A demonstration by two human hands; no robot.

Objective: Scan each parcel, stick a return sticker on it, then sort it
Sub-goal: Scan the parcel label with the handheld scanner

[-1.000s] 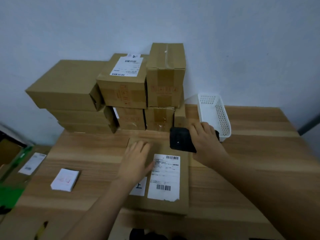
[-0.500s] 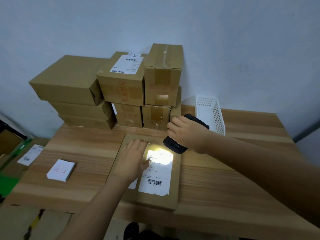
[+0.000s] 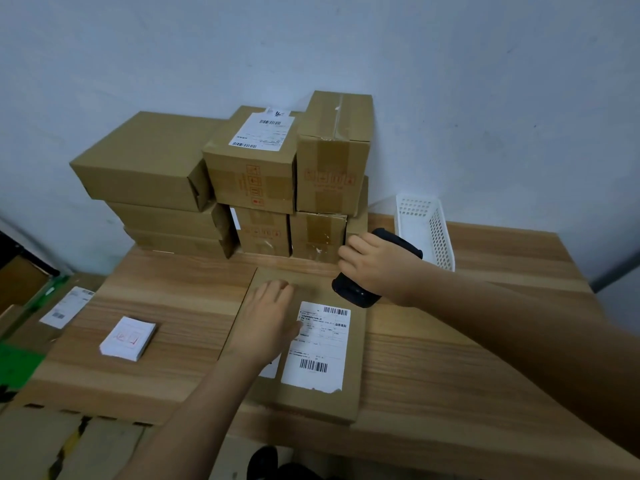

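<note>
Pale blue-grey wall (image 3: pixel 450 64) stood behind a wooden table (image 3: pixel 485 358). Brown cardboard boxes (image 3: pixel 221 181) were stacked along the table's far edge against the wall; one upper box carried a white shipping label on top. White slotted basket (image 3: pixel 427 230) sat at the far edge, just beside the stack toward the far right corner.

Flat parcel (image 3: pixel 351 403) lay near the near edge, roughly mid-table, label side up. Its white label (image 3: pixel 320 348) showed a barcode at the far end and another at the near end.

Left hand (image 3: pixel 268 323) lay palm down on the parcel, fingers spread and flat, thumb touching the label's left edge. Right hand (image 3: pixel 377 268) was wrapped around a black scanner (image 3: pixel 356 289), whose head hung just above the parcel's far right corner.

Small stack of stickers (image 3: pixel 128 337) with red print rested toward the table's left edge, well apart from the parcel.
</note>
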